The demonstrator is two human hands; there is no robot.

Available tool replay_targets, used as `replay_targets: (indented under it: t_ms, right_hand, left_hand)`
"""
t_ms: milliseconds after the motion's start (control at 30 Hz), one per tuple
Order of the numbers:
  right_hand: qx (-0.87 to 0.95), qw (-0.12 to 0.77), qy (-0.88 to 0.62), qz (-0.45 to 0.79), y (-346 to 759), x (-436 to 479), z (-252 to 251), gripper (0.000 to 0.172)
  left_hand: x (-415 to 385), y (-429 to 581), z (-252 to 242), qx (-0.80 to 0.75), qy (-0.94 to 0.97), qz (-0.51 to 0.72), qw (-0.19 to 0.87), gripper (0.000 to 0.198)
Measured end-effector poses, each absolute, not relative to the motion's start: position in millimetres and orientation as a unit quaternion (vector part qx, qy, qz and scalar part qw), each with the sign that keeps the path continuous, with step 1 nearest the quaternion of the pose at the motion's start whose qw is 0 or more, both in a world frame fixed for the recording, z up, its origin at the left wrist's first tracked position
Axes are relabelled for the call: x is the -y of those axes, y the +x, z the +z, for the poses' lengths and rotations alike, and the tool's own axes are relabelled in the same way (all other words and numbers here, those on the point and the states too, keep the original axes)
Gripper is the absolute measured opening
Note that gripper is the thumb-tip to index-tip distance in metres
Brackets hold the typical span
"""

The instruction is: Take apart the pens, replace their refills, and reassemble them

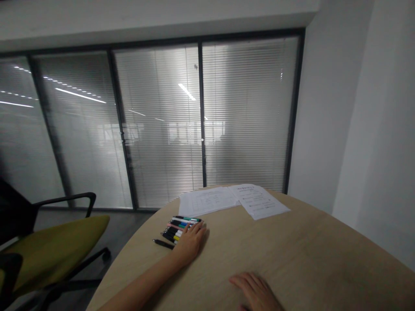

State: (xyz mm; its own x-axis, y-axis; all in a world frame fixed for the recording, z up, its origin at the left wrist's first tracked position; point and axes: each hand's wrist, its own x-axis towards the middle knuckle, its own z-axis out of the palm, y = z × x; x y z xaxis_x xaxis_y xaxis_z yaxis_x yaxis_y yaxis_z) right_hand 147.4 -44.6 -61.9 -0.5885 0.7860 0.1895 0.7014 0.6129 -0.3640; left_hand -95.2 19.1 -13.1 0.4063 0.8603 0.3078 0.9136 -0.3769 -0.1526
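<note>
A row of several pens (175, 228) in black, white, blue, green, pink and yellow lies side by side on the round wooden table (223, 246). My left hand (191, 242) rests over the right ends of these pens, fingers stretched forward and touching them; it hides part of the row. One black pen (163, 244) lies at a slant at the near side of the row. Low in the picture, my right hand (256, 291) is over the tabletop with its fingers extended and nothing in them; its wrist is cut off by the lower edge.
Two overlapping printed sheets, a left paper (207, 201) and a right paper (259, 202), lie at the table's far edge. A green-seated office chair (61, 246) with black armrests stands at the left. Behind are glass panels with blinds (162, 129) and a white wall (327, 108).
</note>
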Motion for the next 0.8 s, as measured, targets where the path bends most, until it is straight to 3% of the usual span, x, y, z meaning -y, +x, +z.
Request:
replay_targets:
  t_ms: [467, 800]
  right_hand:
    - [0.900, 0.137, -0.394, 0.127, 148.7, 41.0, -61.3, 0.048]
    - [0.901, 0.129, -0.393, 0.133, 147.4, 47.7, -49.1, 0.047]
  left_hand:
    - [-22.6, -98.6, -6.1, 0.520, -0.836, -0.139, 0.111, 0.033]
    - [-17.8, -145.2, 1.8, 0.534, -0.830, -0.116, 0.109, 0.041]
